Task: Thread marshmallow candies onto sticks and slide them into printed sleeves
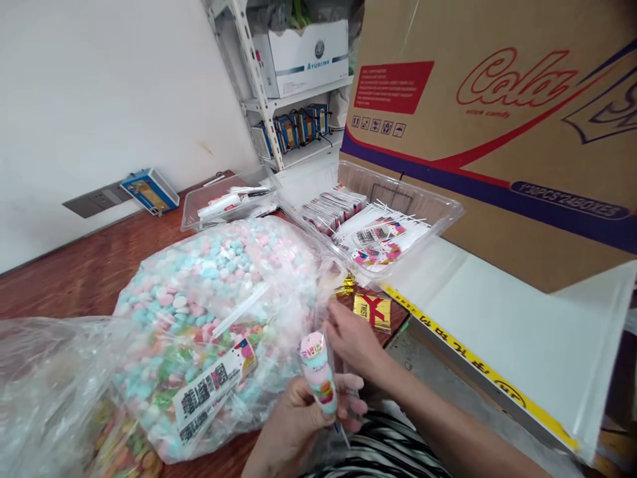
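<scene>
Clear plastic wraps nearly everything here. At the near-left corner of the wooden table [89, 265], 1 crumpled clear bag [44, 385] is slumped, its contents barely made out. Just right of it, along the near edge, a large bag of pastel candies [209, 292] is laid on its side, so that its open mouth is turned toward the hands; a printed label [213, 388] and a white stick can be seen through its film. Behind it, toward the far edge, a shallow clear tray [223, 199] is kept with what look like pens and a white tube inside.

At the near edge, the left hand [293, 425] is closed around a filled candy packet [318, 375], held upright so that its top stays free to be worked. The right hand [355, 342] is brought to the packet's top, fingers pinched together on the clear film there; what exactly is gripped cannot be told.

Past the hands, gold twist ties [371, 309] are left on the table within easy reach. Above them, a deep clear tub [438, 206] is propped on a white box flap [522, 332], tilted toward the person, and is stocked with empty printed packets and thin white sticks. At the far right, a cardboard carton [497, 119] is stood open.
</scene>
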Demonstrator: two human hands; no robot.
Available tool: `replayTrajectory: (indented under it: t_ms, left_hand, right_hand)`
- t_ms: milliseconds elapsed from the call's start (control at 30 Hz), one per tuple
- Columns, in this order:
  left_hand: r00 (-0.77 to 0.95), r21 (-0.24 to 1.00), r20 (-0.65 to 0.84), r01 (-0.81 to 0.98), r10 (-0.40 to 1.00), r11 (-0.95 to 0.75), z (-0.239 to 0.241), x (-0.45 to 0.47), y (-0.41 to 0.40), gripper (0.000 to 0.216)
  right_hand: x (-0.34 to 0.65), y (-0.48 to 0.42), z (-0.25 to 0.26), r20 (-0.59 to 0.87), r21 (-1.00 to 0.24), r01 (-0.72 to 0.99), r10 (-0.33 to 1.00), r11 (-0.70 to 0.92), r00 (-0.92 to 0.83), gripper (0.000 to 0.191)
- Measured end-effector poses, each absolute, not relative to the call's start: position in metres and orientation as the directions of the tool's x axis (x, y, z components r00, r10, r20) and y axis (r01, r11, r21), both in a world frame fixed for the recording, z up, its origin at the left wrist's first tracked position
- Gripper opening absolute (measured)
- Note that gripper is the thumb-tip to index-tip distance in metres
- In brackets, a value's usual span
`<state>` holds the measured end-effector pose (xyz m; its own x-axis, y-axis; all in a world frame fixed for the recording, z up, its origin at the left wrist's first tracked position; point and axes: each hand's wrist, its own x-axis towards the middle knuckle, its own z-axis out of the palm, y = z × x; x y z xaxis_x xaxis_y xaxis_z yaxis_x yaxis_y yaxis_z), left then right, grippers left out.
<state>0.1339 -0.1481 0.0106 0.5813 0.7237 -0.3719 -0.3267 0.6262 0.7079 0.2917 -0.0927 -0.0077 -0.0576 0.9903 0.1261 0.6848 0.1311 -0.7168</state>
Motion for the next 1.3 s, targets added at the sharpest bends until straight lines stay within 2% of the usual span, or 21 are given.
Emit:
replayTrajectory:
  t_ms: [100,200,267,400,567,767,933,1033,1100,1200,1300]
  left_hand:
    - [0.518,0.693,-0.363,-0.406,0.774,0.596,-0.001,0.137,-0.137,0.023]
    - [0.274,0.671,-0.398,-0.564,0.876,0.481,-0.013,0.129,-0.121,0.024]
    - [0.157,0.667,-0.426,-0.61,0.891,0.427,-0.016,0.123,-0.114,0.022]
    - [0.124,0.661,-0.437,-0.628,0.891,0.412,-0.009,0.114,-0.108,0.017]
    - [0.037,0.679,-0.432,-0.645,0.901,0.352,0.0,0.099,-0.103,0.017]
    - [-0.029,0.725,-0.427,-0.609,0.904,0.322,0.003,0.097,-0.102,0.016]
    - [-0.076,0.777,-0.435,-0.535,0.897,0.331,0.009,0.102,-0.11,0.023]
    - [-0.122,0.863,-0.363,-0.418,0.924,0.284,0.018,0.094,-0.117,0.025]
    - [-0.17,0.95,-0.268,-0.208,0.948,0.232,0.026,0.089,-0.121,0.023]
    - [-0.22,0.966,-0.054,0.234,0.974,0.107,0.037,0.087,-0.122,0.018]
    - [-0.194,0.871,0.148,0.491,0.97,-0.034,0.04,0.095,-0.121,0.021]
  right_hand:
    - [0.254,-0.058,-0.001,0.175,-0.726,0.62,0.952,0.297,-0.25,0.016]
    - [0.236,-0.029,0.004,0.185,-0.737,0.551,0.901,0.391,-0.392,0.026]
    - [0.242,-0.019,0.007,0.184,-0.75,0.521,0.884,0.409,-0.429,0.018]
    - [0.292,-0.026,0.014,0.201,-0.742,0.55,0.91,0.383,-0.363,0.024]
    - [0.341,-0.063,0.008,0.124,-0.618,0.728,0.951,0.298,-0.284,0.02]
    - [0.323,-0.09,-0.017,-0.003,-0.419,0.884,0.974,0.205,-0.227,0.015]
    - [0.309,-0.086,-0.026,-0.026,-0.333,0.932,0.987,0.143,-0.16,0.019]
    - [0.317,-0.095,-0.015,-0.006,-0.333,0.934,0.99,0.131,-0.141,0.02]
    - [0.322,-0.108,-0.002,0.038,-0.391,0.906,0.986,0.164,-0.162,0.017]
    - [0.316,-0.128,0.02,0.276,-0.676,0.656,0.94,0.337,-0.199,0.01]
    - [0.285,-0.135,0.034,0.321,-0.816,0.384,0.89,0.433,-0.324,0.007]
